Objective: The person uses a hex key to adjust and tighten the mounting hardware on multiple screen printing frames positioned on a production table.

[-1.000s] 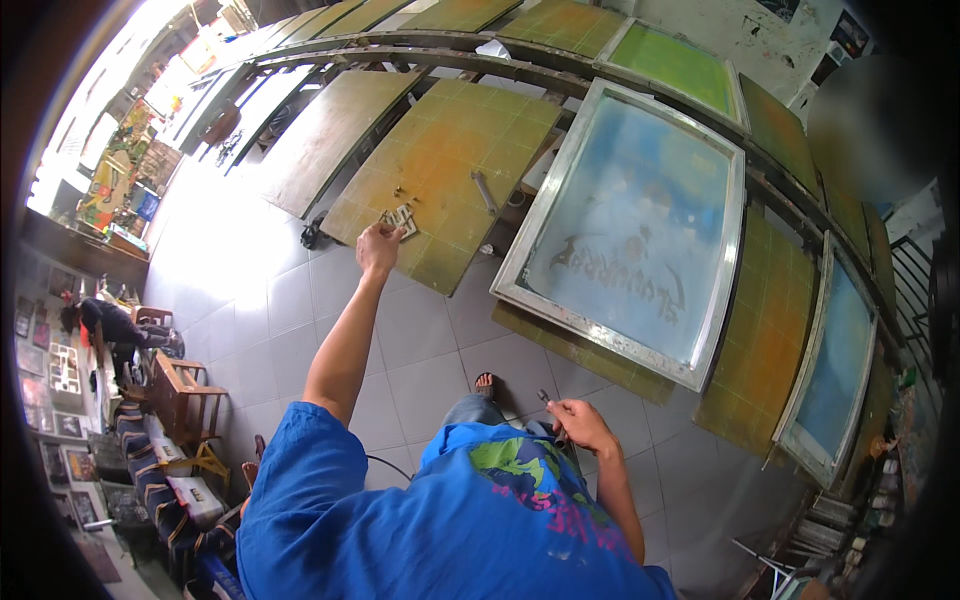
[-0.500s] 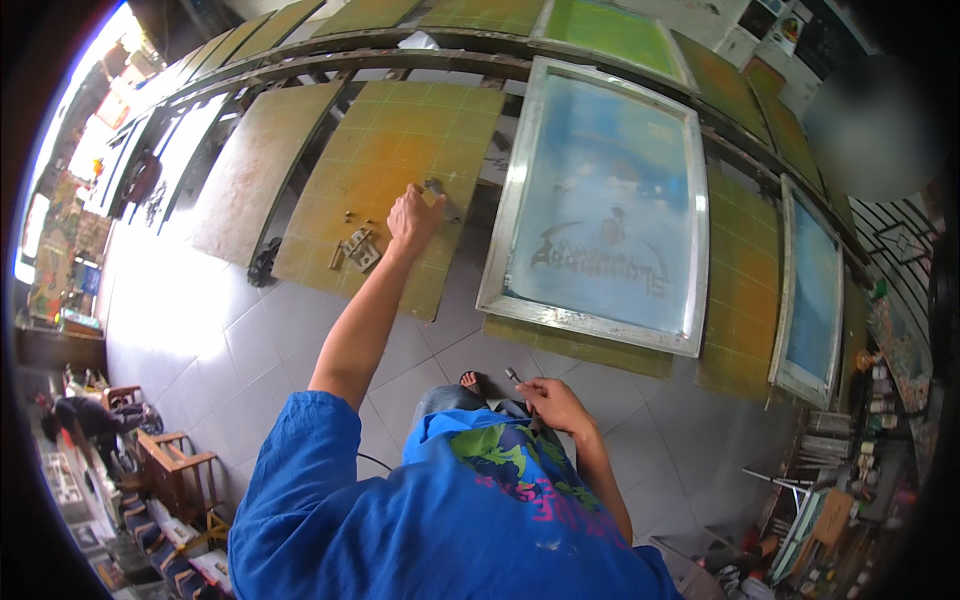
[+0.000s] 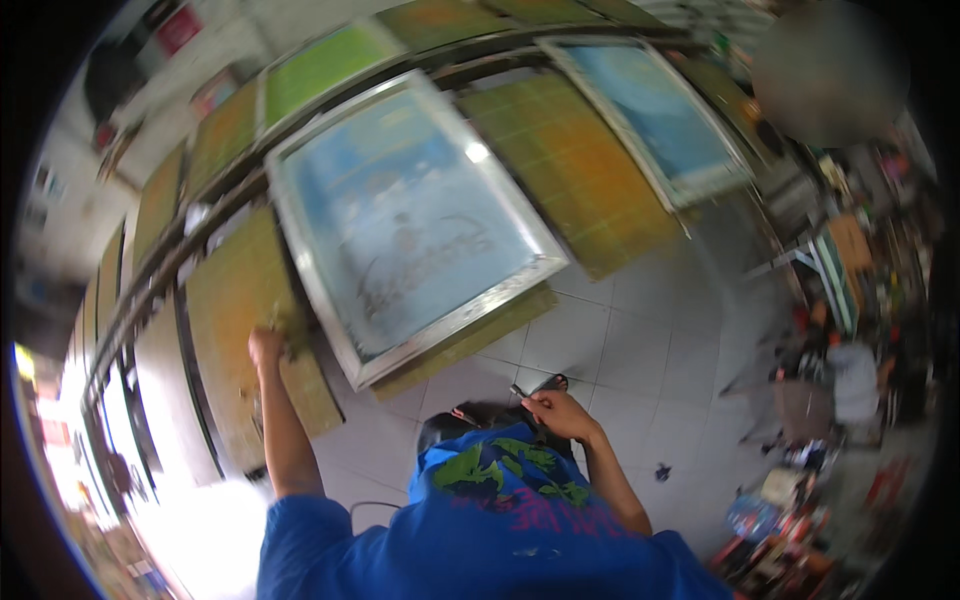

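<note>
My left hand [image 3: 267, 347] is over a yellow-green board [image 3: 225, 290] with an orange patch, its fingers curled and blurred. A small grey thing shows beside the fingertips, but I cannot tell whether it is gripped. My right hand [image 3: 560, 414] is in front of my body, closed on a short, dark metal rod [image 3: 519, 391] that sticks out past the thumb and points up and left. To the right of the left hand lies a screen-printing frame [image 3: 460, 340] with a silvery rim and a pale blue mesh bearing a dark design.
A second blue-meshed frame [image 3: 680, 195] lies farther right, past another yellow-green board [image 3: 590, 190]. A green screen [image 3: 325, 75] stands in the far row. Grey floor tiles [image 3: 640, 400] spread below, with clutter [image 3: 790, 490] at the right. A dark rail [image 3: 225, 205] runs behind the boards.
My view has turned right, so the boards and frames appear shifted left and tilted. My left hand now shows farther left, still over the same board. My right hand keeps the metal rod.
</note>
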`<state>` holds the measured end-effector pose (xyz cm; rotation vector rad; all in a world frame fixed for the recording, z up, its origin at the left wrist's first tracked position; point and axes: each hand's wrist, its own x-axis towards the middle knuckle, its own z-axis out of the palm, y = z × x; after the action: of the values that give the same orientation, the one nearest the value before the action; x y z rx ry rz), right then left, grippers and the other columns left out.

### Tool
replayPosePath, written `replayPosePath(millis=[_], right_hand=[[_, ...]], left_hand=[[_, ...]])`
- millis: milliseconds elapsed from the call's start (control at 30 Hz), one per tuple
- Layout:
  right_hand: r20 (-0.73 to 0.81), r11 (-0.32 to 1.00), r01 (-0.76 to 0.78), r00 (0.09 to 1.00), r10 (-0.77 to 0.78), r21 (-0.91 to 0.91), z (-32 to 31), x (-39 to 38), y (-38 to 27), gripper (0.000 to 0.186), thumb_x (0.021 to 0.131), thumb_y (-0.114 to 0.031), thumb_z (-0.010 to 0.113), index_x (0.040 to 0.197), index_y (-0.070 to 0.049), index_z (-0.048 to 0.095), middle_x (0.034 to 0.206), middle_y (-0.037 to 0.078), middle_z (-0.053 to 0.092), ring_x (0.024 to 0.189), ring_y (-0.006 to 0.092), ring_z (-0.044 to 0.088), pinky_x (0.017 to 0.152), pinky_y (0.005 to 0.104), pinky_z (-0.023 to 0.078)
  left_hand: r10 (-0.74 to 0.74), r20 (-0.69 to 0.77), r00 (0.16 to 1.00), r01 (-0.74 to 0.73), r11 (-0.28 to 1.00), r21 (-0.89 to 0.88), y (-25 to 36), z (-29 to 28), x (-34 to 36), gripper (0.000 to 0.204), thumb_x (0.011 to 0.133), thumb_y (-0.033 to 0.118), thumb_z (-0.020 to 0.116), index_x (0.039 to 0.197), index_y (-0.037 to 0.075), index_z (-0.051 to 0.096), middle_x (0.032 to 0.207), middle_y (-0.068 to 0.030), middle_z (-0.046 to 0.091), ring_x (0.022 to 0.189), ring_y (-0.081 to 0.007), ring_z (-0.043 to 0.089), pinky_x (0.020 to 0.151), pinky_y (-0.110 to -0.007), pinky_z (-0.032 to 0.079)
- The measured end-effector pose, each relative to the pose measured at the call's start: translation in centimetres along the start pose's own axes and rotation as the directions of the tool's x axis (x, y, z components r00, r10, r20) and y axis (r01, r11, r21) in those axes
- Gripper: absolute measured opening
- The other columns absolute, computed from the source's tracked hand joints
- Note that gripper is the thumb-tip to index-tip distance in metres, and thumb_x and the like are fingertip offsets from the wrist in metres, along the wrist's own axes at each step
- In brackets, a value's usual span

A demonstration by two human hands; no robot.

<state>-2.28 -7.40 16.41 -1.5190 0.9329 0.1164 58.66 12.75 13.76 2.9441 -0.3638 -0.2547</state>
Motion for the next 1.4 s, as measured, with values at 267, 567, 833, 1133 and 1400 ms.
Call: replayPosePath(millis=[267, 567, 833, 1133, 1400], right_hand=[[-0.265, 0.941, 0.015, 0.961, 0.08, 0.339, -7.8, -1.3, 6.8, 0.032, 0.101, -0.028, 0.061, 0.091, 0.002, 0.065, 0.071, -0.001, 0.058, 0.067, 0.0079, 0.054, 0.066, 0.0251, 0.045], [-0.466, 0.972, 0.117, 0.885, -0.008, 0.205, -22.8, -4.3, 10.5, 0.029, 0.1, -0.029, 0.06, 0.088, -0.002, 0.063, 0.069, -0.001, 0.054, 0.064, 0.0095, 0.05, 0.061, 0.0274, 0.042], [-0.8, 0.994, 0.104, 0.599, -0.032, 0.038, -32.5, -8.7, 15.0, 0.03, 0.099, -0.022, 0.055, 0.11, 0.003, 0.067, 0.08, 0.016, 0.068, 0.075, 0.0276, 0.066, 0.072, 0.0376, 0.051], [-0.832, 0.994, 0.109, 0.552, -0.063, -0.003, -44.7, -11.1, 16.1, 0.024, 0.089, -0.019, 0.073, 0.103, 0.0, 0.069, 0.072, 0.011, 0.07, 0.058, 0.0194, 0.06, 0.059, 0.0319, 0.047], [-0.835, 0.991, 0.128, 0.549, -0.042, 0.034, -60.6, -10.0, 15.4, 0.014, 0.094, -0.011, 0.06, 0.103, -0.002, 0.065, 0.086, 0.013, 0.071, 0.072, 0.0233, 0.065, 0.069, 0.0335, 0.05]], left_hand=[[0.226, -0.377, 0.898, -0.365, 0.862, -0.352, 8.9, -1.4, -6.9, 0.027, 0.091, 0.021, 0.063, 0.107, 0.0, 0.07, 0.079, -0.0145, 0.071, 0.065, -0.021, 0.069, 0.063, -0.036, 0.054], [0.565, 0.116, 0.817, -0.158, 0.414, -0.896, 42.7, -4.5, -29.1, 0.037, 0.104, 0.035, 0.054, 0.105, 0.0, 0.066, 0.069, 0.0059, 0.045, 0.055, -0.0036, 0.039, 0.047, -0.021, 0.029], [0.87, 0.364, 0.332, 0.026, 0.377, -0.926, 58.8, 8.1, -48.7, 0.035, 0.106, 0.035, 0.053, 0.106, 0.003, 0.067, 0.075, 0.0019, 0.058, 0.065, -0.0055, 0.051, 0.057, -0.021, 0.039], [0.752, 0.659, 0.011, 0.292, 0.628, -0.721, 73.7, 13.7, -62.7, 0.054, 0.103, 0.046, 0.052, 0.131, 0.001, 0.061, 0.109, -0.0068, 0.06, 0.087, -0.0144, 0.05, 0.08, -0.031, 0.044], [0.771, 0.63, 0.097, 0.226, 0.599, -0.768, 89.2, 15.3, -64.5, 0.049, 0.101, 0.047, 0.055, 0.134, 0.011, 0.065, 0.127, -0.0185, 0.065, 0.12, -0.0229, 0.054, 0.104, -0.034, 0.038]])
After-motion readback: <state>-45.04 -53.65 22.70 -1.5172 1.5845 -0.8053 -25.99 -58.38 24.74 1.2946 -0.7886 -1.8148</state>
